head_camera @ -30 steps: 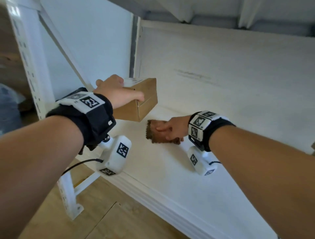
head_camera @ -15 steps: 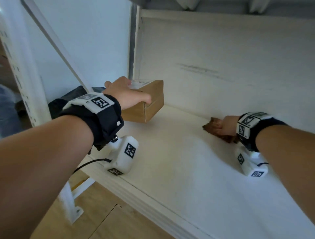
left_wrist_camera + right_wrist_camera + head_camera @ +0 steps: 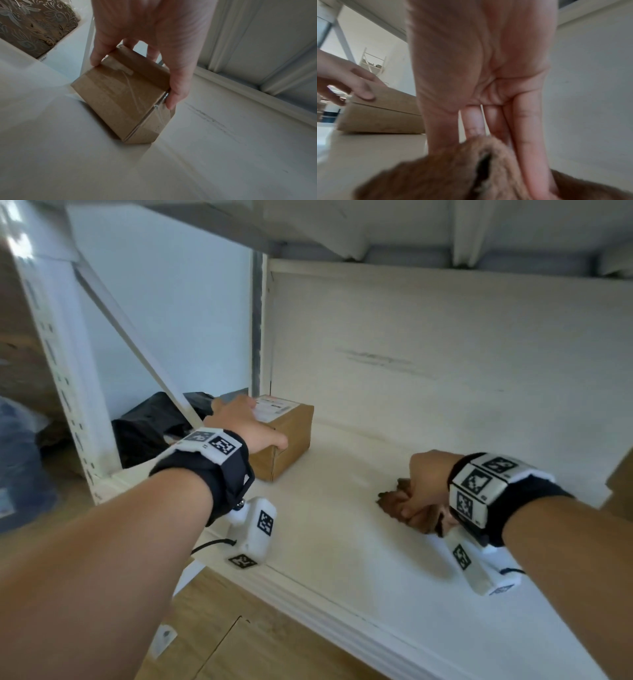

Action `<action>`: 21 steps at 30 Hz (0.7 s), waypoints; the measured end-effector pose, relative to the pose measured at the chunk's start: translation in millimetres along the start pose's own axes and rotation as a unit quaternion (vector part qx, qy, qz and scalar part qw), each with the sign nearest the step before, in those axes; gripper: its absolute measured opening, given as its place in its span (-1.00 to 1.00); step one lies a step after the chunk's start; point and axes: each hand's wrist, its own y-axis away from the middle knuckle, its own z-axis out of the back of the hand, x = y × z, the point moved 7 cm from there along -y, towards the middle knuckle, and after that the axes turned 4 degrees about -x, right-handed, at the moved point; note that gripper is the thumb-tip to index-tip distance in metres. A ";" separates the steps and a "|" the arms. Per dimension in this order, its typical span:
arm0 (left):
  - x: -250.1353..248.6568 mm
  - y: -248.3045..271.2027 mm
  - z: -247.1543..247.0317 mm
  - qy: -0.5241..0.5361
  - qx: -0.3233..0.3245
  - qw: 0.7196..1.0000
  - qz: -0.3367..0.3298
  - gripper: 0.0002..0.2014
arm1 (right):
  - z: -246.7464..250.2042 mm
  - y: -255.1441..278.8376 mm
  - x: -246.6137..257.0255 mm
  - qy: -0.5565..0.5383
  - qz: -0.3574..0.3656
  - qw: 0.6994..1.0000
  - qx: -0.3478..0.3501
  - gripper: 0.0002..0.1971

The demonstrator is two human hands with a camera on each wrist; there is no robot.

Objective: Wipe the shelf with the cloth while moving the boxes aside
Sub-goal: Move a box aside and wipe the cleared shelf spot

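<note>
Just left of the left hand (image 3: 245, 422), beyond the white upright, a dark bundle (image 3: 150, 426) is lying, partly hidden by the diagonal brace; what it is cannot be told. The left hand is gripping the cardboard box (image 3: 287, 440) from above, with the thumb on one side and the fingers curled over the far edge, whose tips are being hidden behind the box in the left wrist view. The box is sitting in the back left corner of the shelf (image 3: 342, 559), and its long axis is running from the front edge toward the back wall. A white label (image 3: 272, 407) is lying on its top, just past the knuckles; the print is too small to read. Clear tape is crossing the near face.

Well apart to the right, the right hand (image 3: 428, 491) is pressing the brown cloth (image 3: 394, 498) onto the shelf board. The fingers are lying rather straight over the cloth, which is bunched and mostly covered under the palm; only its left part is sticking out toward the box. In the right wrist view the cloth is blurred. At the far right edge something brown (image 3: 620, 481) is being cut off by the frame.
</note>
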 end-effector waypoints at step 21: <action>3.6 7.0 -0.7 0.026 -0.047 0.999 0.011 0.04 | -2.7 22.6 8.7 -0.052 -0.005 0.998 -0.029 -0.59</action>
